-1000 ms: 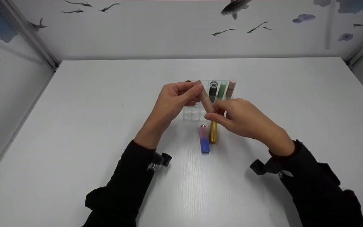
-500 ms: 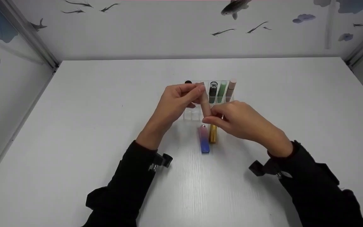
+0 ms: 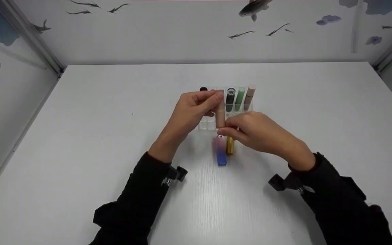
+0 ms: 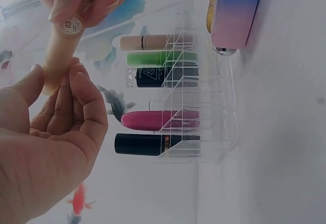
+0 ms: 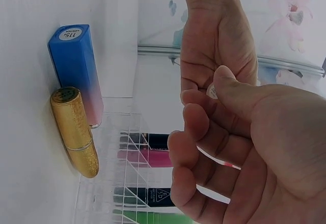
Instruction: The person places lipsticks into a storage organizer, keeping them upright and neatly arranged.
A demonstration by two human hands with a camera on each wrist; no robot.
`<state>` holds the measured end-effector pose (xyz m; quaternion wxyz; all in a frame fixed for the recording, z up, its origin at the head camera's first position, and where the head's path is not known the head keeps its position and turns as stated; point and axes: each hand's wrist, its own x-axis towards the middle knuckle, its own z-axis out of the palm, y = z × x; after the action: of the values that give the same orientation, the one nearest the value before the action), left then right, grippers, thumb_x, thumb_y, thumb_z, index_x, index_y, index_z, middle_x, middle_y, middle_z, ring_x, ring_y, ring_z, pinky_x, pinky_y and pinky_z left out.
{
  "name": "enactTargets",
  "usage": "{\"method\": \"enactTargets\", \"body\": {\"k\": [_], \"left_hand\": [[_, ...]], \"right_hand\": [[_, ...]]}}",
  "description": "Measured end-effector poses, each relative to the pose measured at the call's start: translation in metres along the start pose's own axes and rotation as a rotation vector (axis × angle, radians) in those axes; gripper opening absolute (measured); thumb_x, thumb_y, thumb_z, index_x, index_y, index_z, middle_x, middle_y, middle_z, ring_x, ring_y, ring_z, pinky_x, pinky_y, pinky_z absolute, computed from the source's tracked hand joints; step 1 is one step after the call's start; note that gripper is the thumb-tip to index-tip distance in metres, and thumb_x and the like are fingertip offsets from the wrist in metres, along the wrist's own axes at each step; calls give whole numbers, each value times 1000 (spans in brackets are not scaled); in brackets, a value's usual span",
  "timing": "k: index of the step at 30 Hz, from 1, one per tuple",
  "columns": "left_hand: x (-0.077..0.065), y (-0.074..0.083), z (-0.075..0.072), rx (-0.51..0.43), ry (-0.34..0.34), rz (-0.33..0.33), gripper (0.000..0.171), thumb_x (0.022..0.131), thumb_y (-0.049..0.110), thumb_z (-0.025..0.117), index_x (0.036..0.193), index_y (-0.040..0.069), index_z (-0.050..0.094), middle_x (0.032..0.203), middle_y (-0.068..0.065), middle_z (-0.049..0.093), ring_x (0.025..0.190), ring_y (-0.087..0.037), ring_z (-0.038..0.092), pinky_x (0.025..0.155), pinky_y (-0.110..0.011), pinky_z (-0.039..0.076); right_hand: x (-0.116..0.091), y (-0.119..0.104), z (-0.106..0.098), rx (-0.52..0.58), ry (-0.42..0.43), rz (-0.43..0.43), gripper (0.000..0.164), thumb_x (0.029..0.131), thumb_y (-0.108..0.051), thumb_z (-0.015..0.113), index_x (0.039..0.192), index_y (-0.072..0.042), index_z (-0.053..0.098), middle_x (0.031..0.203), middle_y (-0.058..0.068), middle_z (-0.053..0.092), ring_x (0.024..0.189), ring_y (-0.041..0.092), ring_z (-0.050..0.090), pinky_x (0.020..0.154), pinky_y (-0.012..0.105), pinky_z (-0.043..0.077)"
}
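A slim beige lipstick tube [image 3: 220,114] is held upright in the head view between both hands, above the front of a clear organizer [image 3: 207,126]. My left hand [image 3: 196,109] pinches its upper part between thumb and fingers. The thumb and curled index finger of my right hand [image 3: 254,131] grip its lower end. A round label marked 03 shows on that end of the lipstick tube [image 4: 62,56] in the left wrist view. From the right wrist, my right hand [image 5: 275,137] covers nearly all of the tube.
In the organizer's back row stand a black tube [image 4: 137,144], a magenta tube [image 4: 153,120], a dark labelled tube [image 4: 153,77], a green tube [image 4: 153,58] and a pinkish-brown tube [image 3: 249,97]. A blue-pink lipstick [image 3: 221,153] and a gold lipstick [image 3: 230,146] lie in front.
The beige tube has swung from a slant to nearly upright. Its lower end and my right hand have moved left and toward me; my left hand has shifted slightly right.
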<state>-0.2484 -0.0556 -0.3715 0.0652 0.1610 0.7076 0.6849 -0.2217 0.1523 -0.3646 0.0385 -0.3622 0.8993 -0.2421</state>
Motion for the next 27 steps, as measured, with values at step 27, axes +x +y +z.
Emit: {"method": "enactTargets", "body": {"k": [27], "left_hand": [[0, -1, 3, -91, -12, 5, 34, 99, 21, 69, 123, -3, 71, 107, -13, 73, 93, -24, 72, 87, -37, 57]], "right_hand": [[0, 0, 1, -3, -18, 7, 28, 103, -30, 62, 87, -8, 71, 66, -6, 54, 59, 10, 49, 56, 28, 42]]}}
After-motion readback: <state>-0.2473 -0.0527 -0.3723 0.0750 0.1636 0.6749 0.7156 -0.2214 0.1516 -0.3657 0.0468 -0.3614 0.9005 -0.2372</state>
